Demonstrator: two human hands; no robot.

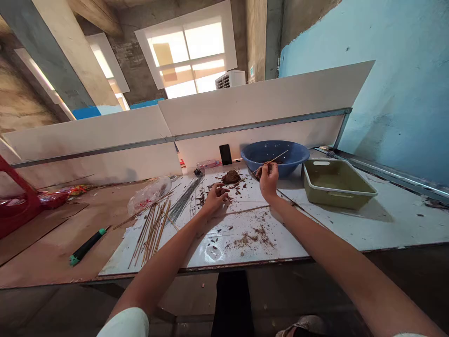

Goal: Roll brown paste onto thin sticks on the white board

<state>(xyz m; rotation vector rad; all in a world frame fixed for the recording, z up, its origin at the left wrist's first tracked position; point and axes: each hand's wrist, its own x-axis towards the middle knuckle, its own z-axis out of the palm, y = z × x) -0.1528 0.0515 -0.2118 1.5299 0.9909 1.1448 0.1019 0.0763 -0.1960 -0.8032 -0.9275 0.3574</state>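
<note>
Stick (pixel 280 157) pinched closed in my right hand (pixel 268 181) above the surface (pixel 291 229); my left hand (pixel 215 197) curls beside the brown paste lump (pixel 230 177), any grip unclear.

- A rough workshop in an unfinished building
- Bare grey concrete wall (pixel 133 51) at eleven o'clock
- Chipped pale-blue painted wall (pixel 368 79) at two o'clock
- White box-shaped air conditioner unit (pixel 229 79) at twelve o'clock
- Long white-topped workbench (pixel 298 238) at six o'clock, littered with thin wooden sticks (pixel 150 234) and brown crumbs (pixel 249 239)
</note>
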